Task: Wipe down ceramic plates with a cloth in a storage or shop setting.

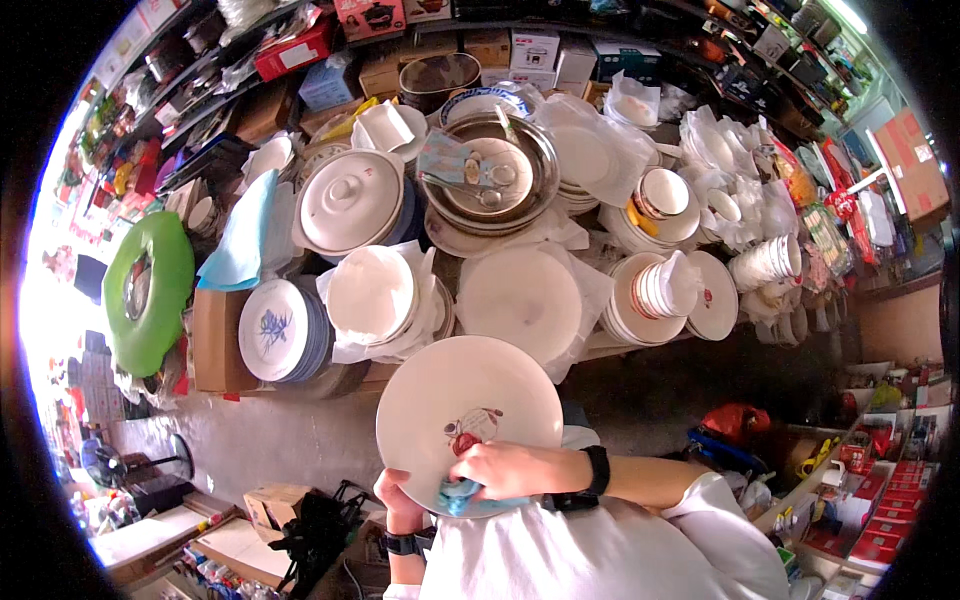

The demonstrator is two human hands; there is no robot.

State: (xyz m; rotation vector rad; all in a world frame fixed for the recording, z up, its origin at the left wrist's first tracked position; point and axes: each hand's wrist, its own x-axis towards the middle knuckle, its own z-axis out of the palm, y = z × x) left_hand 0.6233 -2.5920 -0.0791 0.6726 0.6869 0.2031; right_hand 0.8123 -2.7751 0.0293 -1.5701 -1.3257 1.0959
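A large white plate [440,385] with a small red and dark print is tilted up in front of my body. My left hand [399,498] grips its lower left rim, fingers mostly hidden behind it. Bunched in my right hand [500,468] is a light blue cloth [458,496], pressed against the lower part of the plate's face. Just beyond lies another large white plate [525,300] on white wrapping paper. Left of that stands a stack of white bowls [372,292], partly wrapped in paper.
The table holds blue-patterned plates [270,330], a lidded white pot [345,205], a metal basin [548,165] and stacked cups [665,285]. At the left stands a green scalloped tray [165,300]. Cardboard boxes [275,510] sit low behind my left side; crowded shelves surround the table.
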